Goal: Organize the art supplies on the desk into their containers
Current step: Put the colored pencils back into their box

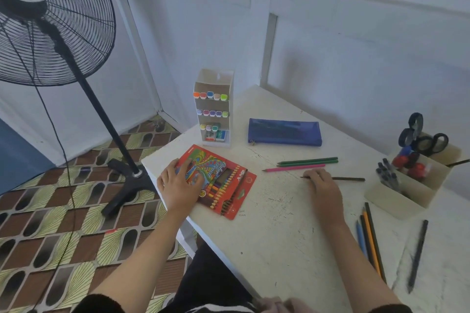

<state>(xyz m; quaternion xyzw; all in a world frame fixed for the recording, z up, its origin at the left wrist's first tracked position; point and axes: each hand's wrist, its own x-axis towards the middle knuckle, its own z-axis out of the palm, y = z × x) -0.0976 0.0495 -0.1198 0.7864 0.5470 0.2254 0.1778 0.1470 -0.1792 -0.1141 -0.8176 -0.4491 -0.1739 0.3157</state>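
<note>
Two hands are working: the left hand (178,185) is pressing flat on the pencil box (218,180), the right hand (321,181) is pinching a brown pencil (348,179). Sliding it in carelessly risks jamming against packed pencils.

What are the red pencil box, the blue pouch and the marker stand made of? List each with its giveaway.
Red pencil box: looks like thin printed cardboard, slightly glossy, with flat folded flaps.
Blue pouch: probably soft fabric or mesh with a faint sheen; it lies limp and has a zip pull at one corner.
Marker stand: stiff white card or plastic, matte; its thin flat walls leave this open.
</note>
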